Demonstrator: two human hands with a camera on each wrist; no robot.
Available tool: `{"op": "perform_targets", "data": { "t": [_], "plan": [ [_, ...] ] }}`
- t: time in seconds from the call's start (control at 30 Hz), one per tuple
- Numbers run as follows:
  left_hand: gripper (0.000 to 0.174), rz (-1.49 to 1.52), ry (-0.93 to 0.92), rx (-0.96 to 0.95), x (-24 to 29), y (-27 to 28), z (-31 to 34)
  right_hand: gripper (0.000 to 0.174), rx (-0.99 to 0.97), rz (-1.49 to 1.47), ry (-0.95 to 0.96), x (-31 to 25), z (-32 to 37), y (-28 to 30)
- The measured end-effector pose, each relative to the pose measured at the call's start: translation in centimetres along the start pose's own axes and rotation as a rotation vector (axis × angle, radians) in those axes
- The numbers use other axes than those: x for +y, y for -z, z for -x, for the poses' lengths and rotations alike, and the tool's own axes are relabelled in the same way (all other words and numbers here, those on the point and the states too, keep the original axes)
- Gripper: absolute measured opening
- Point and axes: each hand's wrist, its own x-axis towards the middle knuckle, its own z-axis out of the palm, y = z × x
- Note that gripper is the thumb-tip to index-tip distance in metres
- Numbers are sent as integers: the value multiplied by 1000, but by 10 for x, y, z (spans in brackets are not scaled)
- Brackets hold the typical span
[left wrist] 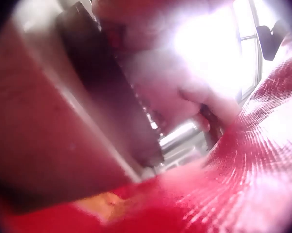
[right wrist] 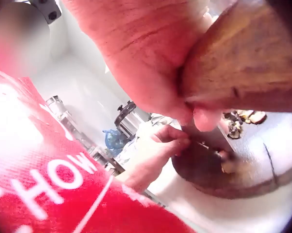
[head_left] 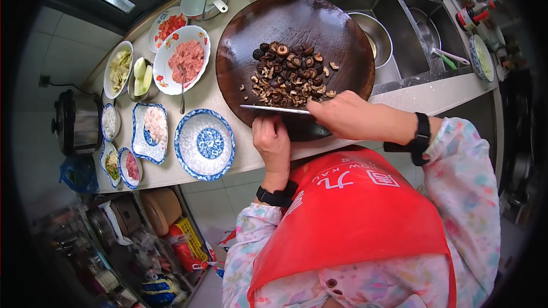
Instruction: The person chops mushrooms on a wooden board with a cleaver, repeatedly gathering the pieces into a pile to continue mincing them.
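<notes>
Round wooden chopping board, one, at the near edge of the desk, sink basin beside it to the right. Mushroom caps, dark, apparently whole, heaped toward the far side of the pile. Mushroom pieces, cut small, mostly on its near side, a few strays at the sides. State of work, by judgement: part of the mushrooms cut, the darker caps uncut; exact share not readable. Cleaver, one, blade lying across the near part of the board. Right hand: closed round its wooden handle. Left hand: fingers bent, close by the blade at the desk's near edge; whether it pinches anything, cannot tell. Patterned plate, near edge, left of the board. Bowl of minced meat, spoon in it, farther back.
</notes>
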Motion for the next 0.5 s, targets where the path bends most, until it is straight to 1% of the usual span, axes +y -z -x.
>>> {"op": "perform_targets", "data": {
  "t": [0.07, 0.13, 0.17, 0.2, 0.23, 0.27, 0.33, 0.37, 0.4, 0.43, 0.47, 0.5],
  "plan": [
    [8, 5, 12, -3, -1, 1, 0, 19, 22, 2, -8, 1, -4, -8],
    [8, 15, 15, -8, 2, 4, -8, 19, 145, -88, -8, 3, 3, -17],
    [7, 64, 31, -27, 6, 7, -14, 19, 151, -87, -13, 4, 11, -22],
    [6, 111, 47, -43, 11, 8, -24, 18, 282, -118, -40, 5, 21, -26],
    [5, 65, 17, -23, 13, 8, -33, 18, 412, -150, -65, 8, 28, -29],
    [6, 22, 29, -48, 16, 7, -44, 18, 416, -152, -63, 10, 33, -28],
    [10, -103, -28, -81, 12, -3, -66, 18, 605, -242, -228, 12, 42, -30],
    [10, -105, -33, -86, 10, -5, -72, 19, 625, -244, -319, 16, 44, -28],
    [13, -218, 37, -201, 7, -9, -80, 19, 633, -245, -323, 21, 45, -29],
    [17, -333, 108, -315, 5, -11, -85, 19, 653, -218, -411, 26, 46, -31],
    [17, -337, 100, -321, 4, -9, -89, 19, 670, -196, -501, 30, 46, -33],
    [19, -358, 116, -381, 2, -7, -91, 20, 647, -217, -555, 31, 45, -33]
  ]
}}
